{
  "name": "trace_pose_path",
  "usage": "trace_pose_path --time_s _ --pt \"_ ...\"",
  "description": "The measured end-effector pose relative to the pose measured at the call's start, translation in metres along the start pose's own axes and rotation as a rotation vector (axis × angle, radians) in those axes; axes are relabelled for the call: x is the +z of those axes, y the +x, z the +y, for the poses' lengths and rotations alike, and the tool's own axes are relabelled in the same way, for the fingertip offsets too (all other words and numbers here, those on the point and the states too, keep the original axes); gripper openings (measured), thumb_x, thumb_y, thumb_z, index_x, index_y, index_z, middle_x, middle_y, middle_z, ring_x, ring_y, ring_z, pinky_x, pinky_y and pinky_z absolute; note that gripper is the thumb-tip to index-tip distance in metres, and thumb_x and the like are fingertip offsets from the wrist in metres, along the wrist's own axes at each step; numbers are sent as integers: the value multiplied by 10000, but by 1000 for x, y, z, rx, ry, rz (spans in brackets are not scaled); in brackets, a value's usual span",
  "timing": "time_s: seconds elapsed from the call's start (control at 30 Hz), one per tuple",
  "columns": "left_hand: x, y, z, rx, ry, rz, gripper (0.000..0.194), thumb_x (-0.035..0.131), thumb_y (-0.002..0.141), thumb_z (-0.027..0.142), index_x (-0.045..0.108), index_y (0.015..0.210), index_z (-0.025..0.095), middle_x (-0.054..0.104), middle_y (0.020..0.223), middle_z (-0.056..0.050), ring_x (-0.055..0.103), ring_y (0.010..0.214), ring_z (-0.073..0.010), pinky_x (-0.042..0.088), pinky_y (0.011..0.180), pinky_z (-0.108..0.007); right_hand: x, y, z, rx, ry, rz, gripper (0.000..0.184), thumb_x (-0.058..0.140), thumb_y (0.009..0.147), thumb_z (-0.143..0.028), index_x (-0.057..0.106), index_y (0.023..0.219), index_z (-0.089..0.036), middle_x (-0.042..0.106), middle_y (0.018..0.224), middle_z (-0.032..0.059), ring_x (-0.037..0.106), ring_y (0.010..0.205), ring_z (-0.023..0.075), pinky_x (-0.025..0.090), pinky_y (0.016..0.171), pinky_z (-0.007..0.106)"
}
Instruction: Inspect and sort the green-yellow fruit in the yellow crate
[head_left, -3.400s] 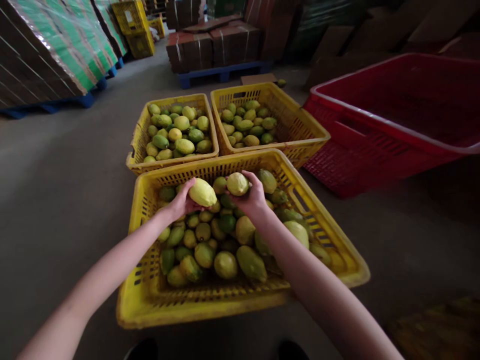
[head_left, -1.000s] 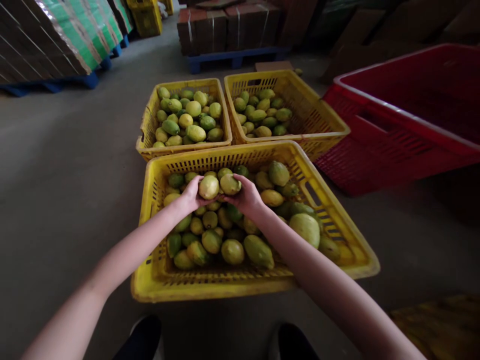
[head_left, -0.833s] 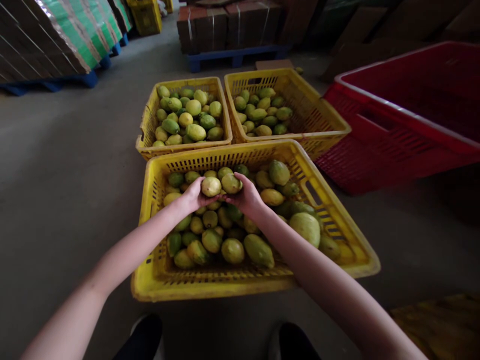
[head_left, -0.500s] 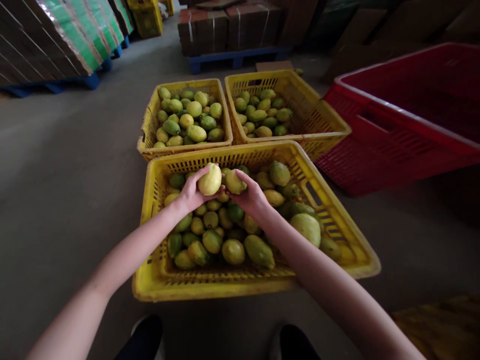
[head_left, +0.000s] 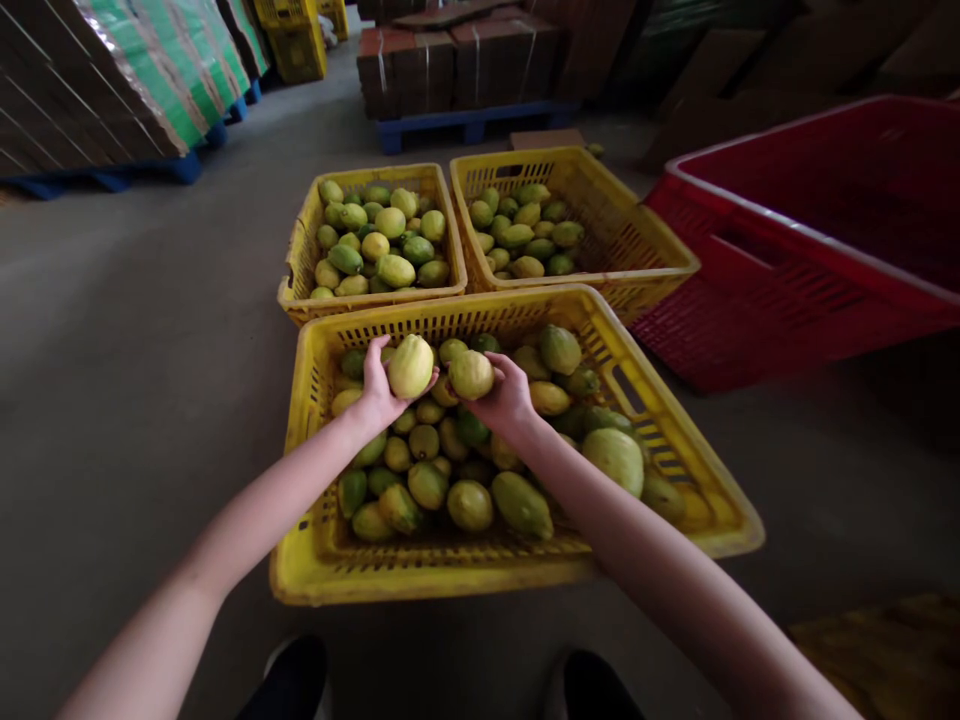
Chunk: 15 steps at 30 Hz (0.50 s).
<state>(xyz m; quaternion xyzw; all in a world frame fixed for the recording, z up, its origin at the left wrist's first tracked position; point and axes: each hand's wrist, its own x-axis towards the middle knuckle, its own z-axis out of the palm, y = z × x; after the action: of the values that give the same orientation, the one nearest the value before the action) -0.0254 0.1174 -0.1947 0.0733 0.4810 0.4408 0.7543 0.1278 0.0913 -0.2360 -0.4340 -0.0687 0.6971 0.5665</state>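
The left hand (head_left: 379, 388) is loosely cupped around a pale yellow oval fruit (head_left: 411, 367), palm partly open. The right hand (head_left: 511, 393), fingers curled, holds a rounder yellow-green fruit (head_left: 472, 375) just beside it. Both are above a slatted yellow plastic crate (head_left: 435, 588) containing green and yellow fruit; behind stand two more yellow crates (head_left: 628, 240), near a red plastic crate (head_left: 724, 300).

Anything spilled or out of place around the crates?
Yes: a small fruit appears to lie on the floor beyond the back right yellow crate, near flat cardboard. Looks stray, since the other visible fruit is crated or held.
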Motion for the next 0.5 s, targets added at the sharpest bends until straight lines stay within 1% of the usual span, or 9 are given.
trace_pose_path --time_s 0.07,0.13,0.2,0.27,0.37,0.43,0.5 --pt "1 2 1 7 -22 -3 302 528 914 454 638 1025 196 681 763 -41 720 753 -227 646 641 -349 0 -1 -1 -15 30 0 144 534 742 -326 618 812 -233 691 711 46 675 734 265 583 608 408" --pt "2 3 2 12 -13 -19 203 593 895 355 636 1021 201 682 772 -18 705 701 -183 643 651 -310 0 -3 -3 -26 46 28 125 536 748 -320 612 812 -243 695 724 33 675 736 260 589 630 418" --pt "1 4 1 20 5 -38 149 603 889 288 642 1011 210 679 751 -3 687 647 -156 633 637 -285 -1 -4 -6 -15 39 59 113 552 764 -338 607 809 -250 690 718 20 675 727 253 593 646 422" --pt "-1 3 0 8 16 -72 181 572 907 322 660 1017 209 685 738 -21 684 630 -167 615 588 -282 -3 -3 -9 21 14 81 126 562 775 -369 601 809 -254 682 698 18 674 719 254 592 644 422" --pt "-6 4 -2 -53 -7 -124 322 476 935 383 679 1070 172 704 758 -76 688 631 -198 564 498 -281 -7 1 -8 95 -31 118 161 542 799 -411 591 805 -258 672 670 27 674 720 263 586 631 423" --pt "-7 6 -2 -90 -21 -126 367 424 944 345 674 1121 144 708 770 -91 684 622 -200 541 479 -276 -7 3 -6 127 -55 146 198 543 812 -444 588 791 -253 665 656 35 673 721 264 581 634 418" --pt "-6 6 -2 -70 -28 -107 367 405 952 296 666 1157 141 710 781 -80 689 639 -197 561 519 -283 -6 3 -3 120 -78 144 217 564 808 -458 592 769 -247 662 647 43 671 718 262 581 634 409"
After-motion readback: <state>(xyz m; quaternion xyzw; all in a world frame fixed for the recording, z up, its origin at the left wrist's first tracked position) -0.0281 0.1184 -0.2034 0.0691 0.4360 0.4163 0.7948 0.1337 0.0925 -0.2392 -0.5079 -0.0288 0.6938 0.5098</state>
